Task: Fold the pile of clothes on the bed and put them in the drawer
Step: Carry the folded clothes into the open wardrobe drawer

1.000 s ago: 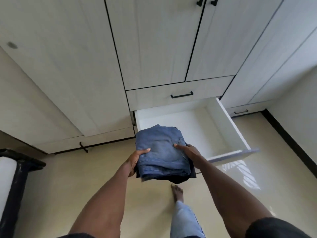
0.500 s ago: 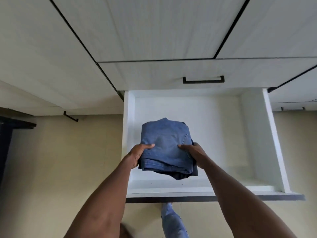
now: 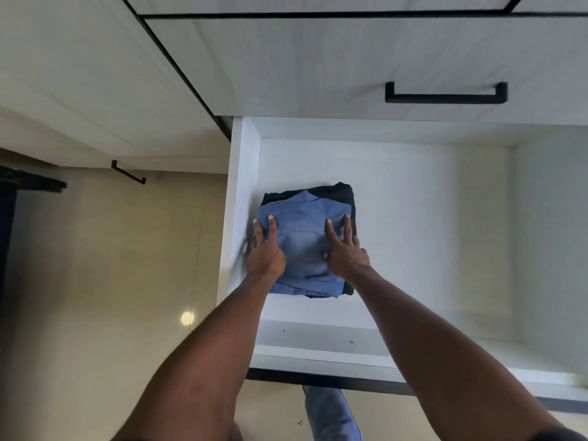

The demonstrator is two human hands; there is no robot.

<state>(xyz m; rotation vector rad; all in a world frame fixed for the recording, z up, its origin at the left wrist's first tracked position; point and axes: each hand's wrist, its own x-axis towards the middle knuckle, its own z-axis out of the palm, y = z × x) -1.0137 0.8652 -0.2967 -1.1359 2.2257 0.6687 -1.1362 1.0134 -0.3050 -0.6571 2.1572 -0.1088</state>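
Your left hand [image 3: 264, 253] and right hand [image 3: 346, 249] are pressing flat, fingers straight, on the 2 folded clothes [image 3: 302, 243] lying inside the open drawer [image 3: 241, 186], near its left wall; no writing is showing.

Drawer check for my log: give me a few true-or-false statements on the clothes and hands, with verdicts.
1. The clothes lie inside the open drawer. True.
2. They sit by the drawer's right wall. False: by the left wall.
3. Both the left hand and the right hand rest on the clothes. True.
4. The top garment is white. False: blue, over a dark one.
5. The drawer above is open. False: shut.
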